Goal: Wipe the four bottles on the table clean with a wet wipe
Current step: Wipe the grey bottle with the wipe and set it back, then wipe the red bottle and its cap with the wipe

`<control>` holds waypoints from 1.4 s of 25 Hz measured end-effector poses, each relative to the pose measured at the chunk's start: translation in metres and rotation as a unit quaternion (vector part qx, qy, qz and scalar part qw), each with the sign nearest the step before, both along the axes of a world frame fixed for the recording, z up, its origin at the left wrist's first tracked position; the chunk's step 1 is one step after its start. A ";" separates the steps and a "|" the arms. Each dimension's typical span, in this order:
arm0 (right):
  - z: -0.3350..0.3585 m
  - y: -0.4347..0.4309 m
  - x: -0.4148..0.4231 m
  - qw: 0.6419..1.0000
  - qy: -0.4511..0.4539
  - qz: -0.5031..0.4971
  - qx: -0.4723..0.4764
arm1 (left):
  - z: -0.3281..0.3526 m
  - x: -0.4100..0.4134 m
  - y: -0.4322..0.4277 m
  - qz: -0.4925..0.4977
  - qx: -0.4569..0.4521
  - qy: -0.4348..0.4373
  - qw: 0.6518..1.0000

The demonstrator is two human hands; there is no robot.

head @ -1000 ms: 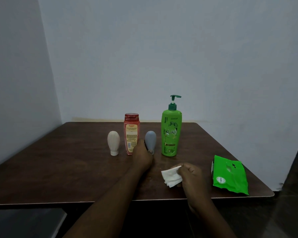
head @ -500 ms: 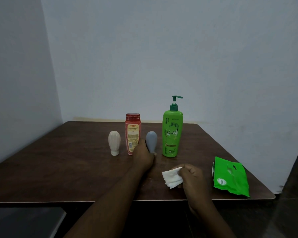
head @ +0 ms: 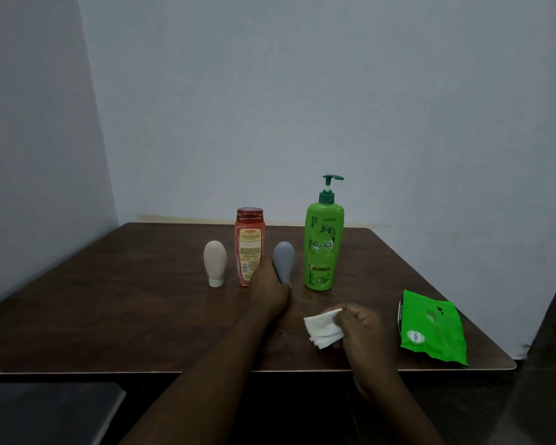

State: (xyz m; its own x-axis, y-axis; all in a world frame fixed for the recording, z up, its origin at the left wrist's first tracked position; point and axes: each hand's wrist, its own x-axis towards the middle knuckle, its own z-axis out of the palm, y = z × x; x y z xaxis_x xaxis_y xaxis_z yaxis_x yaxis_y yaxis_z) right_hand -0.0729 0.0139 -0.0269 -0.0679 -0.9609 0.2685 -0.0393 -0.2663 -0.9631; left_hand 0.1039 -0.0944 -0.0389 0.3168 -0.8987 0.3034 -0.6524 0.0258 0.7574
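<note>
- While your left hand (head: 270, 292) closes around the narrow lower end of the grey bottle (head: 283, 258), the bottle stands upright on the table (head: 142, 316), between the red bottle (head: 249, 248) and the green pump bottle (head: 323, 252). The cream bottle (head: 215, 261) is at the left end of the row.
- Your right hand (head: 365, 330) pinches the folded wet wipe (head: 323, 327) near the front edge of the table, apart from all four bottles. The green pack of wipes (head: 432, 329) lies to its right.
- I judge that you are at the step of taking up one bottle for wiping. Whether any bottle is already clean, I cannot tell.
- For the next move, you need to lift the grey bottle toward the wipe, or bring the wipe to it, and rub around the whole body.
- Keep the hold firm: the bottle stands on its narrow end and its neighbours are just beside it, so a careless pull could knock them over.
</note>
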 end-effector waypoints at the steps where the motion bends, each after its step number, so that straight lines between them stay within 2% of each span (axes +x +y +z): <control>1: 0.000 0.000 0.000 1.000 0.000 0.001 -0.001 | 0.000 0.000 0.002 -0.003 0.004 0.005 1.000; 5: -0.002 -0.001 -0.002 1.000 0.000 0.001 -0.001 | 0.000 -0.001 0.010 -0.014 0.019 0.007 1.000; 10: -0.003 -0.004 -0.004 1.000 -0.013 0.012 0.002 | 0.010 -0.008 0.052 -0.016 -0.006 -0.009 1.000; 12: -0.004 -0.005 -0.004 1.000 -0.018 0.022 0.009 | 0.016 -0.002 0.067 -0.011 -0.049 -0.066 0.997; 14: -0.007 -0.008 -0.003 1.000 -0.013 0.018 0.012 | 0.039 0.021 0.075 -0.018 -0.121 -0.188 0.975; 15: -0.008 -0.010 -0.003 1.000 -0.005 0.010 0.012 | 0.056 0.037 0.072 -0.023 -0.166 -0.285 0.944; 17: -0.008 -0.010 -0.001 1.000 0.002 0.002 0.010 | 0.094 0.070 0.055 -0.021 -0.218 -0.510 0.832; 19: -0.005 -0.007 -0.001 1.000 -0.002 0.003 0.011 | 0.130 0.094 0.039 -0.018 -0.206 -0.655 0.727; 23: -0.008 -0.010 -0.001 1.000 -0.004 -0.001 0.008 | 0.157 0.111 0.016 -0.084 -0.158 -0.791 0.585; 25: -0.010 -0.012 -0.001 1.000 -0.002 -0.006 0.012 | 0.161 0.106 0.009 -0.095 -0.154 -0.820 0.543; 27: -0.009 -0.011 -0.002 1.000 -0.004 0.000 0.015 | 0.164 0.101 0.004 -0.099 -0.148 -0.833 0.523; 31: -0.006 -0.010 -0.004 1.000 -0.007 -0.001 0.017 | 0.171 0.094 0.008 -0.102 -0.146 -0.833 0.524; 35: -0.005 -0.017 -0.006 0.997 -0.064 0.015 0.041 | 0.191 0.089 0.030 -0.105 -0.086 -0.816 0.562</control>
